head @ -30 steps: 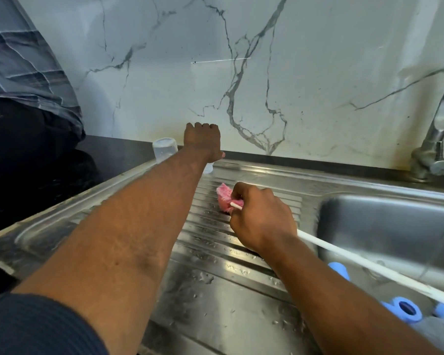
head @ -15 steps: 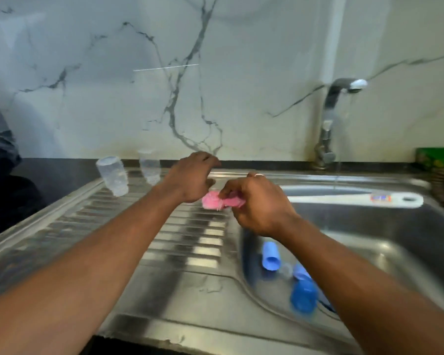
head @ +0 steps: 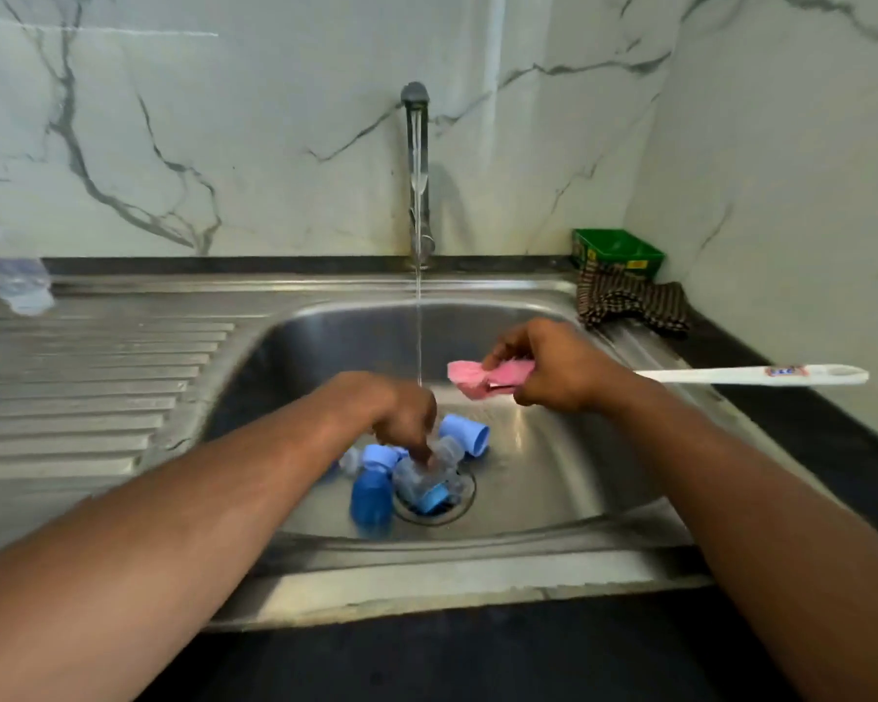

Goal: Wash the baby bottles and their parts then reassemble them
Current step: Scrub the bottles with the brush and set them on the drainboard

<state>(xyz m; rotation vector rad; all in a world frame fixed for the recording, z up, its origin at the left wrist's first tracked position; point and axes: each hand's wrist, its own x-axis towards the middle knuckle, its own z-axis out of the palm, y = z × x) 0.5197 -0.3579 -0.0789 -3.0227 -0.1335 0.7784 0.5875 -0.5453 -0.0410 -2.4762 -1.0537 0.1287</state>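
The left hand (head: pixel 401 412) reaches down into the steel sink (head: pixel 553 488), its fingers (head: pixel 419 450) curled onto a clear bottle part (head: pixel 427 478) lying over the drain; whether they grip it or only touch it cannot be told. Blue caps (head: pixel 465 434) and a blue bottle (head: pixel 371 499) lie just beside that hand. The right hand (head: pixel 548 369) is held above the basin, fingers clamped on a bottle brush (head: pixel 751 374) at its pink sponge head (head: pixel 470 380). Water runs from the tap (head: pixel 415 144) between both hands.
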